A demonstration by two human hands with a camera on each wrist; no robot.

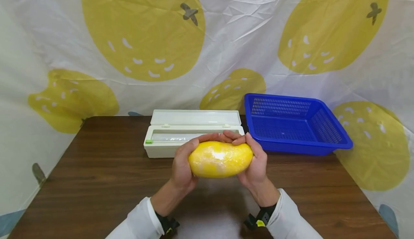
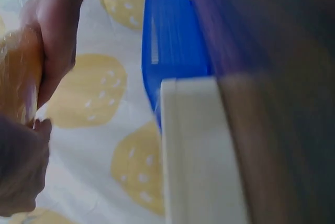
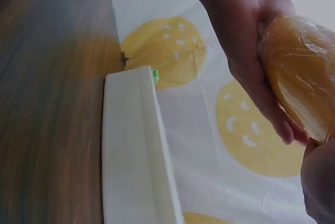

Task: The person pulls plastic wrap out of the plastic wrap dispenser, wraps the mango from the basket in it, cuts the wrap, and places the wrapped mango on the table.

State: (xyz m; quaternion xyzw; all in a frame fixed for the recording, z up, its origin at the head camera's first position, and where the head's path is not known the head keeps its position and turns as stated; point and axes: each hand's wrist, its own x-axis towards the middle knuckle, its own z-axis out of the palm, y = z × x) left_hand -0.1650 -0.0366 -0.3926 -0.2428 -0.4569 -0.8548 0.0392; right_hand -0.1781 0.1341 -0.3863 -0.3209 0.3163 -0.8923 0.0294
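Between both hands is an oblong yellow fruit [image 1: 221, 159], its surface shiny with clear cling film. My left hand [image 1: 184, 161] grips its left end, and my right hand [image 1: 257, 161] holds the right end, with the fingers of both hands reaching along its far side. Wrinkled film shows on the fruit [image 3: 301, 72] in the right wrist view. Just beyond the hands stands a white cling film dispenser [image 1: 161, 151] with its lid [image 1: 195, 117] raised. A roll of clear film [image 1: 173, 137] lies inside it, and the hands partly hide its right front.
A blue plastic basket [image 1: 299, 146] with slotted sides stands to the right of the dispenser, at the back of the brown wooden table [image 1: 97, 181]. Behind the table hangs a white cloth [image 1: 226, 52] printed with yellow fruit. A small green tab [image 1: 148, 141] sits on the dispenser's left edge.
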